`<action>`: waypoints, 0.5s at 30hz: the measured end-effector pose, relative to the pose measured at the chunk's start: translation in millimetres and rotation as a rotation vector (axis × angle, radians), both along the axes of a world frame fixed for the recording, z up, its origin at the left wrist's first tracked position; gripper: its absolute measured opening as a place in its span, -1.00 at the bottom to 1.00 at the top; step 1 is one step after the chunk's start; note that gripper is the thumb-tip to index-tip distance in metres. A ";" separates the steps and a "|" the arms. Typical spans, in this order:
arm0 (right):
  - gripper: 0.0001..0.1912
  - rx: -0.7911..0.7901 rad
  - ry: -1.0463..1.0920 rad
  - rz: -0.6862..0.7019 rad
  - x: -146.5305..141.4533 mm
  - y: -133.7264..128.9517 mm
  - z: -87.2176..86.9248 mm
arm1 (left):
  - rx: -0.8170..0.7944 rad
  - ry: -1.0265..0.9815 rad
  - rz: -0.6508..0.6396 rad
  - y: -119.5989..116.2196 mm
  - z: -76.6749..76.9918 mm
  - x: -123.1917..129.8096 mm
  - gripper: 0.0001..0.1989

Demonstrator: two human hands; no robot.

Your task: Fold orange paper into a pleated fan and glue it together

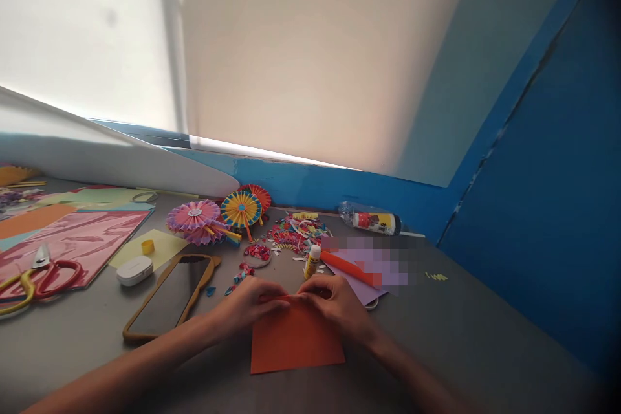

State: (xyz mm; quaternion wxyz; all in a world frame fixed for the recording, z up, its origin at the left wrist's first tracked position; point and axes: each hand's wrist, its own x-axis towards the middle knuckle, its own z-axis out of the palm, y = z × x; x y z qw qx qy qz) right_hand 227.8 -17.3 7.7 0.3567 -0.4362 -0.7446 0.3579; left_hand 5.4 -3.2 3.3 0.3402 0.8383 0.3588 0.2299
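In the head view, the left hand and right hand meet at the top edge of an orange paper, which lies flat on the grey counter. Each grip is closed, with thumb and fingers pinching that edge, which looks turned over, though the fingers partly hide it. Just above the right hand stand a glue stick and an orange rod, on a lilac sheet. To the left lies a phone in a tan case. Beyond it are a white case, red-handled scissors on a pink sheet, two paper rosettes, and coloured scraps. A plastic bottle lies against the blue wall.
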 end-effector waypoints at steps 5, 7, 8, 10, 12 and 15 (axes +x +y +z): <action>-0.83 -0.024 0.049 -0.041 5.3 1.1 5.3 | -0.046 -0.088 0.041 2.9 -1.6 -3.4 -0.59; -0.81 -0.013 0.055 -0.074 9.0 3.0 6.4 | -0.063 -0.106 0.044 4.9 -1.3 -4.9 -0.57; -0.79 -0.014 0.059 -0.082 10.7 4.2 6.5 | -0.067 -0.105 0.040 5.8 -1.1 -5.2 -0.55; -0.77 -0.032 0.080 -0.082 13.6 7.0 5.9 | -0.051 -0.088 0.030 6.5 0.0 -5.2 -0.52; -0.75 -0.053 0.119 -0.083 15.9 10.2 4.6 | -0.032 -0.083 0.021 5.4 1.8 -5.2 -0.52; -0.67 -0.059 0.191 -0.119 18.2 14.7 2.0 | -0.067 -0.154 -0.010 0.8 5.0 -7.5 -0.60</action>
